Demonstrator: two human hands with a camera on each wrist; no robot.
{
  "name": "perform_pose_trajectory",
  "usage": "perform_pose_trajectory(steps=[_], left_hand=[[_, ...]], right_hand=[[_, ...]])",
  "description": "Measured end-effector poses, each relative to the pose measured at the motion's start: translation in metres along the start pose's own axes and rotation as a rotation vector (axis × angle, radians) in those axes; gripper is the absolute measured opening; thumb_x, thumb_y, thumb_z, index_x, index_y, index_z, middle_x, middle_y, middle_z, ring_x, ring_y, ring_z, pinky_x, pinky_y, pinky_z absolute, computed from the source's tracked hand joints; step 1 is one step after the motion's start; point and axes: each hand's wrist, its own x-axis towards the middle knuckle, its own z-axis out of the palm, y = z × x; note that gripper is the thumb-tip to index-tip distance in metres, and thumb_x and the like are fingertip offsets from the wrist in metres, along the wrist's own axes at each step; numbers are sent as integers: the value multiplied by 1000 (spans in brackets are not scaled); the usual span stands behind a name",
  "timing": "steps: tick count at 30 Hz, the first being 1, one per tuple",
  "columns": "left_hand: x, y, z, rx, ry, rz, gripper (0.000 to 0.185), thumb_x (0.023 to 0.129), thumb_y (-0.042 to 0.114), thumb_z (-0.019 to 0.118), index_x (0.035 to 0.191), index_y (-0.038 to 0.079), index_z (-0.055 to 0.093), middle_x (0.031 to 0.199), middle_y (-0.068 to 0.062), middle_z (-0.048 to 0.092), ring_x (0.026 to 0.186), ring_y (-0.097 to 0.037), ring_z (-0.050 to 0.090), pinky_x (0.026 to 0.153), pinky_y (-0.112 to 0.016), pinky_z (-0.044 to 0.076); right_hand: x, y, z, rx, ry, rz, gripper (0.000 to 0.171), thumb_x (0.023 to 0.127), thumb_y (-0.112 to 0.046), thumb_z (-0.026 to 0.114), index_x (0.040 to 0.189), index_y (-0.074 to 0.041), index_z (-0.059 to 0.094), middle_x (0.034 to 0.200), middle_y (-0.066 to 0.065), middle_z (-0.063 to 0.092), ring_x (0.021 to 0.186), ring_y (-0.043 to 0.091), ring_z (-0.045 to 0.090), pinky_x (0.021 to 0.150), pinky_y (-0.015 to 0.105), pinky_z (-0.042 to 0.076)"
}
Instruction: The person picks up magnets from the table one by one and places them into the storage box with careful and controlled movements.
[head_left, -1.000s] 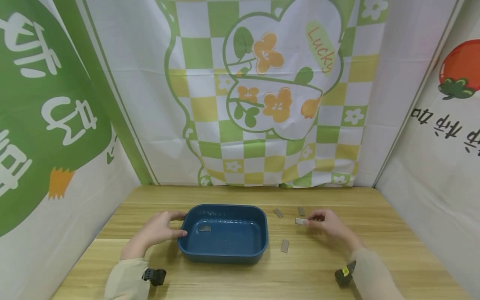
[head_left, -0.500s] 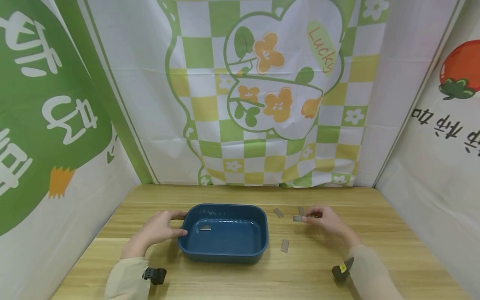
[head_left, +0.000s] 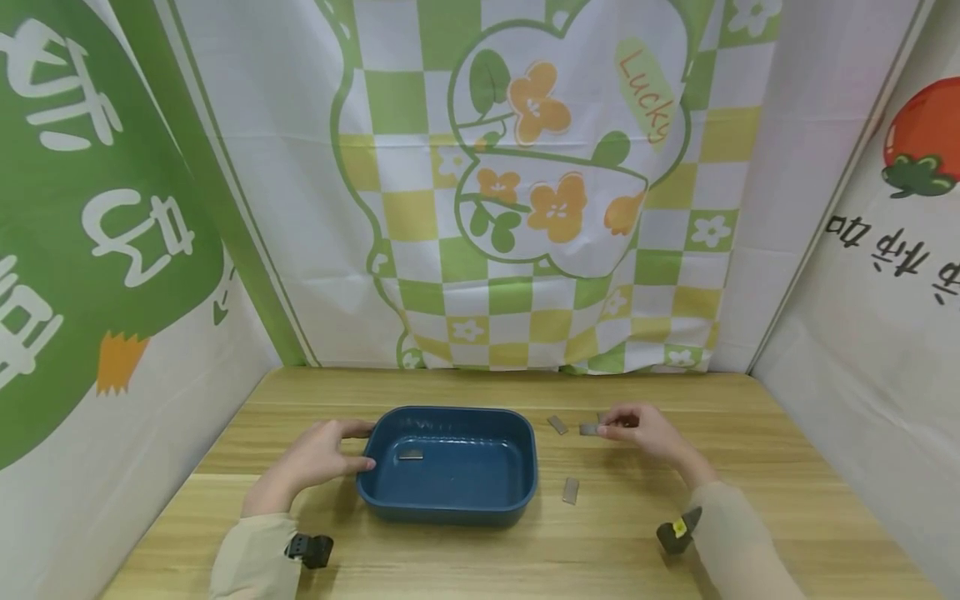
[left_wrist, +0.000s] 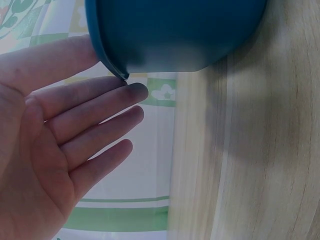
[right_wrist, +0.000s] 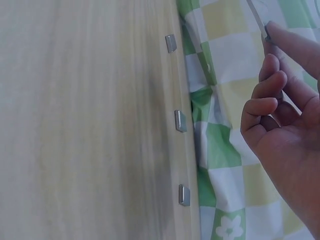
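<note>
Head view: right hand [head_left: 647, 432] pinches metal piece [head_left: 588, 430]; left hand [head_left: 324, 455] grips blue bin [head_left: 450, 515] (left end).

place: small cloth-walled booth, set up like a filming station
back cloth [head_left: 405, 233]: green-yellow checks, "Lucky" print
side cloths [head_left: 847, 350]: lettering, tomato picture
table [head_left: 600, 558]: wood-grain top
wrist cameras [head_left: 310, 551]: one per arm

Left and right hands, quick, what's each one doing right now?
Left hand: open, touching the blue container.
Right hand: closed, pinching a small grey block.
</note>
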Motion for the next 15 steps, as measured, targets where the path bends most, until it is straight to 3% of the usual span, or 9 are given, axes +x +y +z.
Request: perform_pose_trajectory(steps=[8, 15], left_hand=[[0, -1, 0, 7, 2, 5, 55, 77, 27, 77, 124, 4, 61, 122, -15, 64, 116, -37, 57, 96, -57, 44], [0, 0, 0, 5, 3, 1, 54, 77, 27, 77, 124, 5, 61, 122, -15, 64, 116, -37, 57, 96, -57, 44]], right_hand=[[5, -6, 0, -34, -7, -8, 25, 87, -27, 69, 97, -4, 69, 86, 5, 63, 76, 13, 55, 66, 22, 48], [-3, -52, 1, -26, -37, -33, 17, 89, -14, 66, 96, 1, 69, 86, 9, 64, 74, 15, 55, 65, 26, 50]])
